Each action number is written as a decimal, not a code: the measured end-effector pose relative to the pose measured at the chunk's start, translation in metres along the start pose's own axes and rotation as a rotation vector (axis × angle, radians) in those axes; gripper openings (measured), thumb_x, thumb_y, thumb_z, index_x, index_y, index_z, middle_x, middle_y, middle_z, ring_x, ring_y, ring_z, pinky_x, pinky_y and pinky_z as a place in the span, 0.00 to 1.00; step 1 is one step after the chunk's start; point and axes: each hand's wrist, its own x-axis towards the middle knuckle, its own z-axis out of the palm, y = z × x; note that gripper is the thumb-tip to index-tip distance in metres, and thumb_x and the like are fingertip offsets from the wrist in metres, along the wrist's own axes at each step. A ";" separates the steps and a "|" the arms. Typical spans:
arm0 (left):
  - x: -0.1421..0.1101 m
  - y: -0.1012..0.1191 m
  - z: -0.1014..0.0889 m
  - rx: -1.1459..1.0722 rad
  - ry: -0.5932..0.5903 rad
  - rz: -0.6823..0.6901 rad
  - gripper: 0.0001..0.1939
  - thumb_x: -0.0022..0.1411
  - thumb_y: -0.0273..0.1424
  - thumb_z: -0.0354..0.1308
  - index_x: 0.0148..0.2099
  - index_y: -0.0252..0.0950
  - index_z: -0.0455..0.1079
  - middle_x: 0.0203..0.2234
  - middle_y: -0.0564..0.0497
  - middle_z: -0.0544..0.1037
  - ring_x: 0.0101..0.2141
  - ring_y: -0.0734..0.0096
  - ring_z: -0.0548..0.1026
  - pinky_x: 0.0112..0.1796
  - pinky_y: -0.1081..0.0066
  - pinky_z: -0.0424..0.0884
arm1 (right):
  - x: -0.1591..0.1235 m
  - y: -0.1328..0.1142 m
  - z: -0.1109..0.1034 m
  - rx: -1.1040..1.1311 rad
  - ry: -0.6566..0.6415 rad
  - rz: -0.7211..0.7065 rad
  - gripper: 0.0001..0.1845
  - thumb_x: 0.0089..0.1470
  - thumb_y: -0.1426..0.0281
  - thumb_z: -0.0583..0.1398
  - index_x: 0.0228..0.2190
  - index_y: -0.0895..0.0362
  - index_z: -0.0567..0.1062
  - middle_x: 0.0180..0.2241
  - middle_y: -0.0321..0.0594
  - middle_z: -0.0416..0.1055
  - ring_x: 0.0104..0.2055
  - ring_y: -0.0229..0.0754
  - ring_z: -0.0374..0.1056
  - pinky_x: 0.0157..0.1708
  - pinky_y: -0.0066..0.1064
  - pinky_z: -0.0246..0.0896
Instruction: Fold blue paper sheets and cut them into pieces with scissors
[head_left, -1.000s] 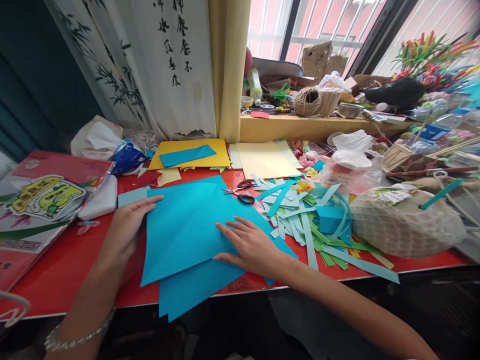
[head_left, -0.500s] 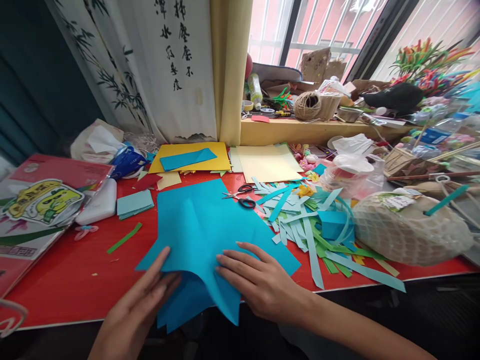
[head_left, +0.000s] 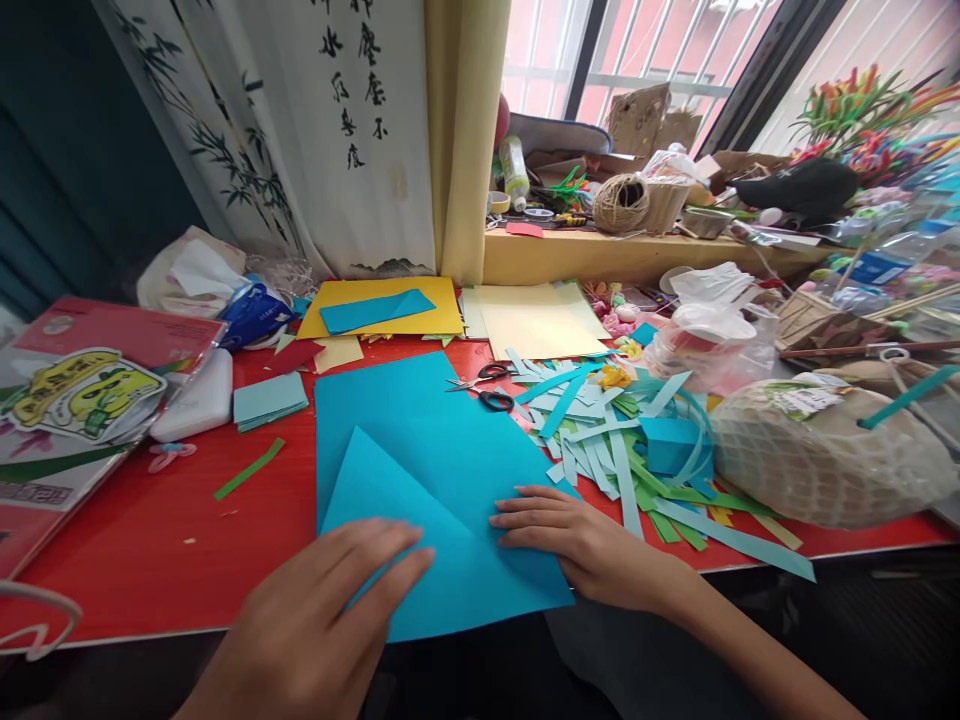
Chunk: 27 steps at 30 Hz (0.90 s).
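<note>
Bright blue paper [head_left: 420, 400] lies at the front of the red table, its lower part hanging past the edge. A pointed flap or second layer [head_left: 375, 490] rests on it at the left; I cannot tell whether it is one sheet or two. My right hand [head_left: 551, 535] lies flat on the paper's right side, fingers stretched out. Over the lower left of the paper hovers my left hand [head_left: 352, 585], a little blurred, its fingers extended and apart with nothing seen between them. Black-handled scissors [head_left: 495, 388] lie by the paper's upper right edge.
Cut paper strips [head_left: 600, 440] are heaped to the right, beside a net-wrapped round object [head_left: 817, 460] with a straw. Pale green squares [head_left: 270, 402] sit left of the paper. Yellow card [head_left: 307, 315] and cream sheets [head_left: 540, 320] lie behind. A packaged booklet [head_left: 90, 400] is far left.
My left hand has moved right and come off the paper's edge. My right hand has shifted right. The curled blue paper now lies flatter, with a pointed flap at the left.
</note>
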 end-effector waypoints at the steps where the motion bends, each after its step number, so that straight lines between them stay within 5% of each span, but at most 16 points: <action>1: 0.024 0.000 0.005 0.096 -0.078 0.081 0.24 0.64 0.27 0.47 0.60 0.52 0.63 0.55 0.55 0.70 0.55 0.62 0.68 0.55 0.63 0.65 | 0.000 0.000 0.000 0.007 -0.008 0.003 0.30 0.50 0.85 0.47 0.51 0.55 0.71 0.54 0.38 0.68 0.61 0.39 0.57 0.64 0.42 0.46; 5: 0.076 -0.019 0.036 0.376 -0.275 0.148 0.21 0.67 0.30 0.43 0.60 0.36 0.64 0.59 0.44 0.64 0.60 0.51 0.59 0.56 0.49 0.60 | -0.002 0.001 -0.001 0.027 -0.019 0.014 0.27 0.50 0.83 0.52 0.51 0.57 0.70 0.55 0.39 0.67 0.62 0.41 0.55 0.65 0.40 0.43; 9: 0.066 -0.035 0.054 0.424 -0.244 0.067 0.23 0.68 0.35 0.43 0.63 0.35 0.59 0.61 0.43 0.62 0.59 0.50 0.60 0.56 0.46 0.58 | -0.001 0.003 0.001 0.131 0.025 0.101 0.15 0.60 0.74 0.53 0.47 0.54 0.73 0.53 0.37 0.69 0.60 0.40 0.59 0.63 0.37 0.45; 12: 0.053 -0.035 0.040 0.266 -0.266 -0.031 0.24 0.67 0.41 0.43 0.59 0.36 0.65 0.59 0.44 0.65 0.59 0.53 0.62 0.57 0.52 0.57 | 0.004 0.004 0.004 0.220 0.160 0.240 0.12 0.62 0.67 0.52 0.42 0.53 0.74 0.47 0.37 0.73 0.53 0.41 0.66 0.56 0.36 0.57; 14: 0.051 -0.032 0.020 0.057 -0.351 -0.153 0.25 0.66 0.46 0.42 0.57 0.43 0.68 0.57 0.49 0.68 0.57 0.56 0.64 0.56 0.56 0.59 | 0.008 0.005 0.006 0.276 0.230 0.350 0.13 0.62 0.63 0.52 0.33 0.54 0.74 0.36 0.38 0.75 0.39 0.41 0.70 0.39 0.32 0.65; 17: 0.060 -0.032 -0.010 -0.278 -0.423 -0.386 0.27 0.66 0.49 0.34 0.57 0.52 0.67 0.54 0.55 0.72 0.55 0.59 0.68 0.54 0.61 0.63 | 0.015 0.007 0.005 0.378 0.275 0.500 0.21 0.61 0.58 0.51 0.20 0.55 0.62 0.19 0.32 0.60 0.20 0.35 0.56 0.20 0.28 0.51; 21: 0.093 -0.047 -0.025 -0.405 -0.379 -0.656 0.32 0.64 0.52 0.34 0.51 0.43 0.73 0.47 0.47 0.77 0.47 0.54 0.73 0.49 0.61 0.65 | 0.029 0.009 0.000 0.374 0.309 0.578 0.21 0.60 0.58 0.51 0.20 0.54 0.56 0.19 0.30 0.52 0.20 0.35 0.49 0.20 0.28 0.44; 27: 0.159 -0.081 -0.004 -0.029 -0.430 -0.398 0.29 0.61 0.53 0.42 0.49 0.38 0.72 0.48 0.44 0.75 0.48 0.54 0.70 0.47 0.62 0.63 | 0.061 0.028 -0.015 -0.055 0.312 0.618 0.16 0.60 0.63 0.52 0.22 0.54 0.59 0.18 0.32 0.56 0.20 0.37 0.52 0.20 0.30 0.40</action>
